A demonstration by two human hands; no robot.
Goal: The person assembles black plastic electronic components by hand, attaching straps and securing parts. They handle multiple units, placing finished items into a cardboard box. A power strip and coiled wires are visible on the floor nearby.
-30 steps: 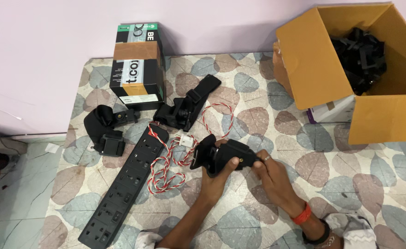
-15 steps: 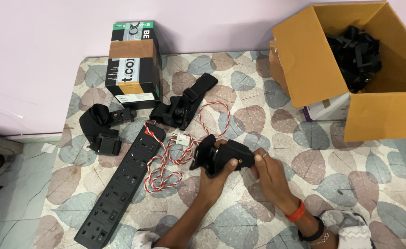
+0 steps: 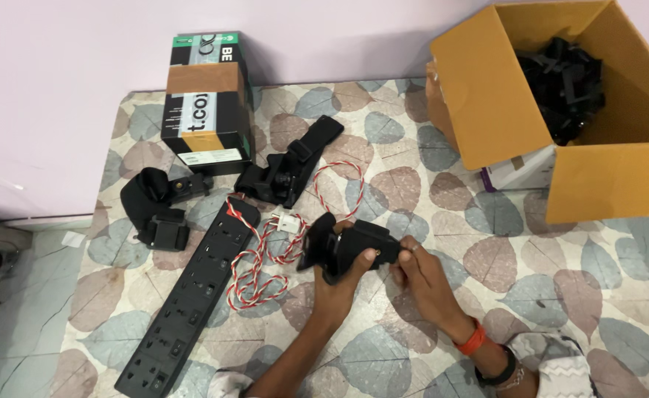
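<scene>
Both hands, left [image 3: 339, 276] and right [image 3: 416, 269], grasp a black mount [image 3: 350, 247] near the tabletop's [image 3: 545, 295] front edge (bare surface toward the right); its details are hard to make out.

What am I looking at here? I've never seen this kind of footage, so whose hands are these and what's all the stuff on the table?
There is no machine: one camera on a person's head looks down at their own bare hands. The left hand grips a black strap mount above the table; the right hand touches its right end. On the leaf-patterned table lie a black power strip with a red-and-white twisted cord, two more black strap mounts, a printed black box, and an open cardboard box with black parts inside.
</scene>
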